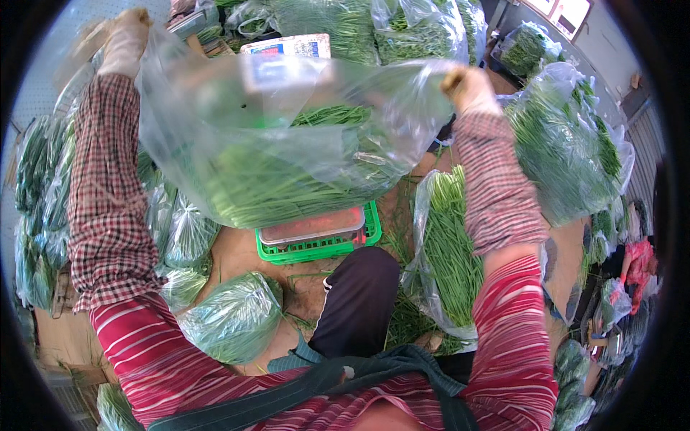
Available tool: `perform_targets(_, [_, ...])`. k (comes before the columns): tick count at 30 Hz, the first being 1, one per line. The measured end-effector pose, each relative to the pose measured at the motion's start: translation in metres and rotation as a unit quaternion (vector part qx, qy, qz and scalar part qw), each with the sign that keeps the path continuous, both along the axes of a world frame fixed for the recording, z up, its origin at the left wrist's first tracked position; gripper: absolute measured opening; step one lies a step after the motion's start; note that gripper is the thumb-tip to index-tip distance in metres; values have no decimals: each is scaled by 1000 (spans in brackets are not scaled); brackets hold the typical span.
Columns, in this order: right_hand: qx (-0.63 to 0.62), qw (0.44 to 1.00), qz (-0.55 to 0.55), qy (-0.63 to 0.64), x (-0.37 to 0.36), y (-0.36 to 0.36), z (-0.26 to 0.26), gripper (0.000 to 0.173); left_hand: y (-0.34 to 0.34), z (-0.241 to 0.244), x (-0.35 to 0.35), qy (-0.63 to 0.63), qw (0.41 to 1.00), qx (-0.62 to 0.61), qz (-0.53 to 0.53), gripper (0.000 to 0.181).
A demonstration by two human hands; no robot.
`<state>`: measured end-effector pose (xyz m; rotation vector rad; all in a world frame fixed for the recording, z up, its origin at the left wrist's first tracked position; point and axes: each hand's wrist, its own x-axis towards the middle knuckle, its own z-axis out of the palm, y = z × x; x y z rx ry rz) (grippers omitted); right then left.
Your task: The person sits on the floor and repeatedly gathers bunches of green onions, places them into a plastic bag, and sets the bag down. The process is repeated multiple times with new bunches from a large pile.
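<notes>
A large clear plastic bag (302, 156) is stretched between my hands, its mouth spread wide. Long green leafy stalks (269, 188) lie along the bottom of it. My left hand (125, 40), gloved and partly blurred, grips the bag's upper left corner. The upper right corner is pinched in my right hand (470, 89), also gloved. Below the bag is the metal pan of a scale (312, 226), resting over a green plastic basket (372, 237). The scale's display panel (291, 46) stands behind the bag and is partly seen through it.
An open bag of green stalks (450, 253) lies by my right forearm. A tied bag of greens (237, 318) sits left of my knee (361, 296). Big filled bags (566, 140) stand at the right, more (420, 32) at the back. A person in red (639, 269) is far right.
</notes>
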<state>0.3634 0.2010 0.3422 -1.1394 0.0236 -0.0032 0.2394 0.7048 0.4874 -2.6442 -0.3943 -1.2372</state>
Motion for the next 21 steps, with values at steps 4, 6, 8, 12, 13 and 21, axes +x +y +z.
perform_targets(4, [133,954,266,-17,8,-87,46,10,-36,2,54,1,993,-85,-81,27])
perform_targets(6, [1,976,193,-98,-3,-61,4,10,-45,-61,64,87,976,-134,-147,26])
perform_targets(8, [-137,968,99,-184,-44,-47,-5,10,-68,-119,60,165,948,-144,-232,26])
perform_targets(12, [-301,918,-93,-239,-119,-72,-64,12,-189,-167,47,272,908,-95,-303,26])
perform_targets(13, [-331,901,-142,-241,-142,-83,-79,12,-217,-165,37,282,902,-81,-315,26])
perform_targets(21, [-260,920,-63,288,-307,-248,-250,20,-305,-147,-8,257,885,-31,-388,28])
